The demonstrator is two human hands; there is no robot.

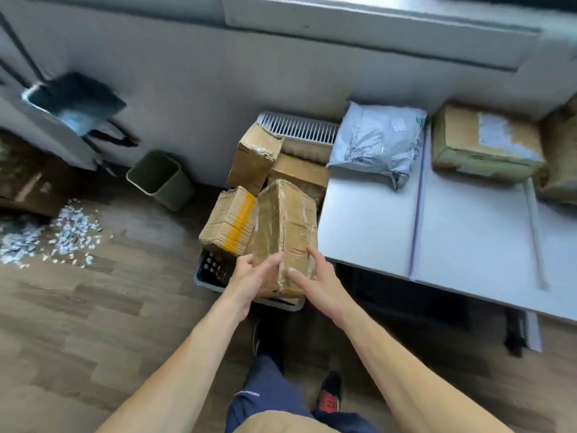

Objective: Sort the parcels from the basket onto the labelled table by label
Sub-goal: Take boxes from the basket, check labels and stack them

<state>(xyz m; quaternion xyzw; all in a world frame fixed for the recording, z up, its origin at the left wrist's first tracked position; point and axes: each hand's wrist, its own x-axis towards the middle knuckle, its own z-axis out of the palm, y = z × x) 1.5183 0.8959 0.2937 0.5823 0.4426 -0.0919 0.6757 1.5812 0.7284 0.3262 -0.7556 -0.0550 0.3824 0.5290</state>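
As left hand (254, 278) and right hand (321, 285) clasp the taped brown cardboard parcel (285, 220), best lift straight up, then swing to the white table (368, 232) at three o'clock.

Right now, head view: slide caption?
The left hand and right hand hold a taped parcel at the basket, beside the table.

Green bin (160, 179) nr white scraps (62, 235), maybe paper, on floor (78, 307)

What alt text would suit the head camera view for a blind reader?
The left hand and right hand hold a taped brown parcel at a dark basket of boxes. Beside it, a white table bears a grey mailer bag and a cardboard box.
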